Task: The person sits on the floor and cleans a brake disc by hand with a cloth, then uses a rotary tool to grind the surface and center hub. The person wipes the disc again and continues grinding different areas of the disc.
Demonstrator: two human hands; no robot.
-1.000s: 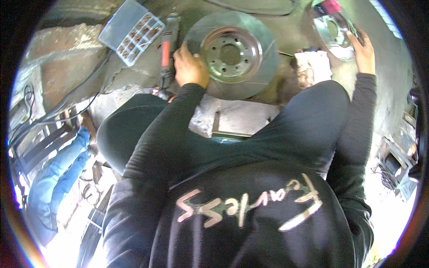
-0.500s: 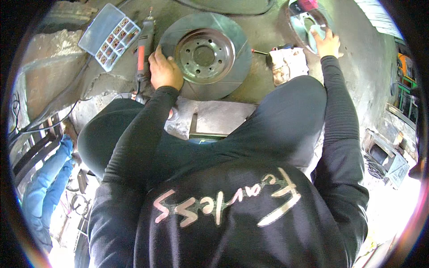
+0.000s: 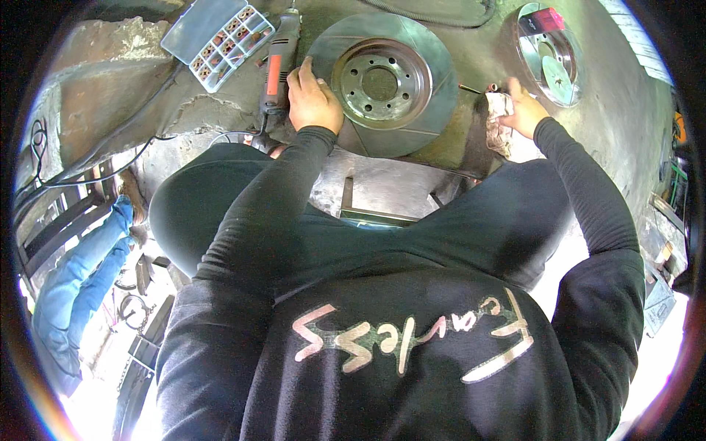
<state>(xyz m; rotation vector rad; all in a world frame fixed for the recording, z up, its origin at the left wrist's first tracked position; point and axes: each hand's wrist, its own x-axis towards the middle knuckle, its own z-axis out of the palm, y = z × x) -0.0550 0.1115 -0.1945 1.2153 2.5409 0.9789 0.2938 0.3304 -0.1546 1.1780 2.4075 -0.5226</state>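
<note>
A large slotted brake disc lies flat in front of me, hub side up. My left hand rests against its left edge, fingers stretched out and holding nothing. To the right of the disc, my right hand is on a crumpled, stained cloth, with the thumb side closed on it and the forefinger sticking up. Part of the cloth is hidden under the hand. A thin rod with a red tip lies just beyond the cloth.
A second brake disc at the far right holds a pale green round sheet and a red packet. An orange and grey power tool and a compartment box of small parts lie left. Someone's blue-trousered legs show at lower left.
My right hand has left the green sheet in the far-right disc and come back to the cloth. My left hand stays at the large disc's edge. The whole view has shifted.
</note>
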